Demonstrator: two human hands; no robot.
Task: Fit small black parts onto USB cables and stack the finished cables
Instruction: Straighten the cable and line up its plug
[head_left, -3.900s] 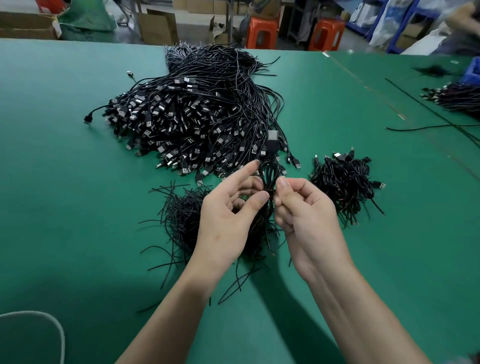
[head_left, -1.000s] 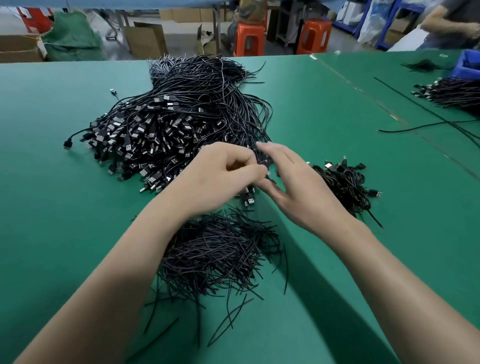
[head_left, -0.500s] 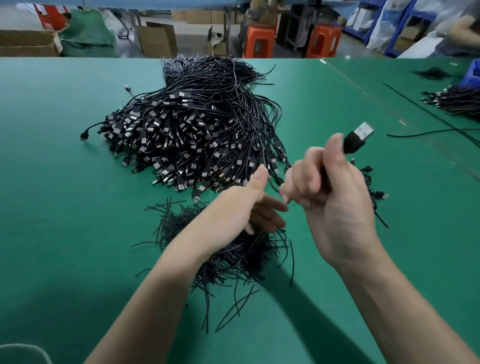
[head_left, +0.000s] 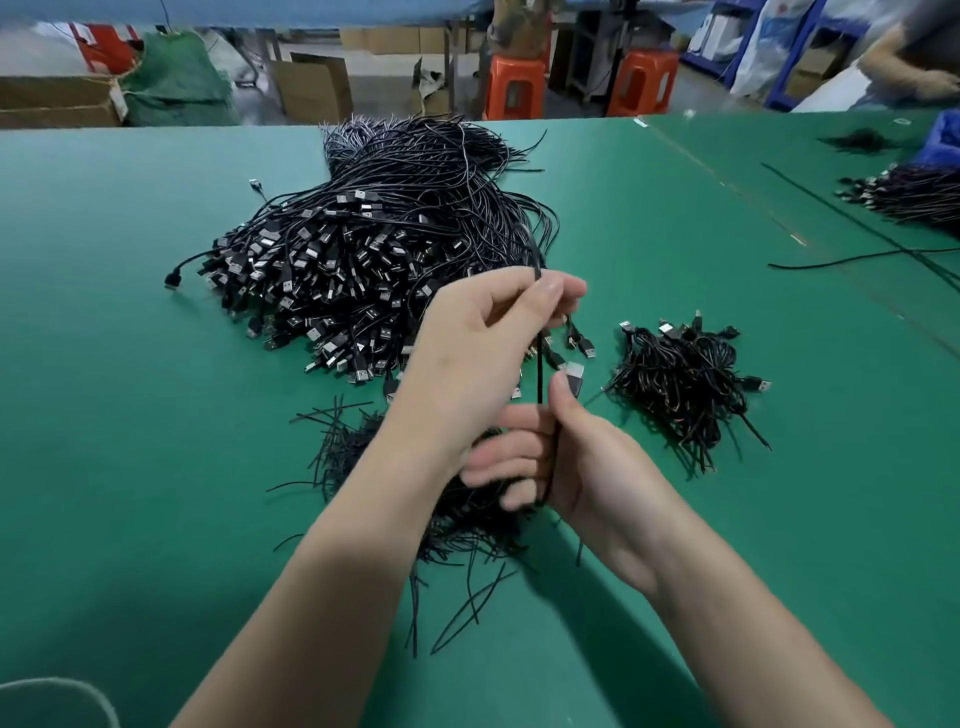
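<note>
1 USB cable (head_left: 540, 379) runs taut between both hands above the counter (head_left: 130, 415). The left hand (head_left: 488, 338) pinches it at 12 o'clock, and the right hand (head_left: 582, 467) has its grip curled around it at 6 o'clock. It looks light, limp and probably slippery, so hold it beside the stiff plug (head_left: 573, 375).

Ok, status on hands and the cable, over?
Left hand pinches cable high. Right hand grips it below USB plug. Small cable pile to the right, nothing between.

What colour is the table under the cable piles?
The table is plain green, best seen in the head view.
</note>
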